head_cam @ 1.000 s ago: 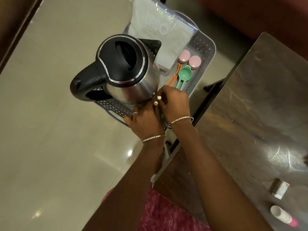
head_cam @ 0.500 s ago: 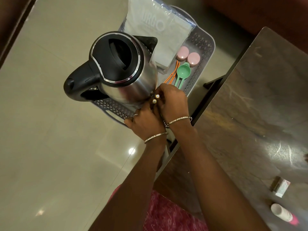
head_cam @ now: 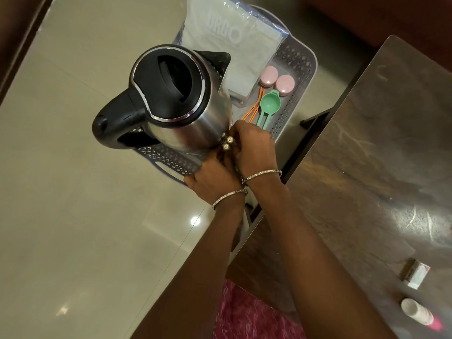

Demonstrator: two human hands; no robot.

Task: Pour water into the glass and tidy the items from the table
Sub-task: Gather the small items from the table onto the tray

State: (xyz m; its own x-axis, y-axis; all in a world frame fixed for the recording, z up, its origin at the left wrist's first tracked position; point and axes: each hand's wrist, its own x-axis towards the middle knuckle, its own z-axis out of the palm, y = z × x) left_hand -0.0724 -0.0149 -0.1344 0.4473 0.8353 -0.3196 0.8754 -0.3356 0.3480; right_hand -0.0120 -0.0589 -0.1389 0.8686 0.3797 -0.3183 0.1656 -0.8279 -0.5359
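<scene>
A steel kettle with a black lid and handle stands in a grey perforated basket beside the table. Two small batteries show their gold ends right at the kettle's lower side, over the basket. My right hand curls its fingers around them from the right. From below, my left hand meets them, with its fingertips hidden under the batteries and the right hand. No glass is in view.
In the basket also lie a clear bag of white cloth, two pink round lids, a green spoon and an orange tool. On the dark table sit a small white box and a white-pink tube.
Both hands stay together on the batteries beside the kettle; they have shifted only slightly against it.
</scene>
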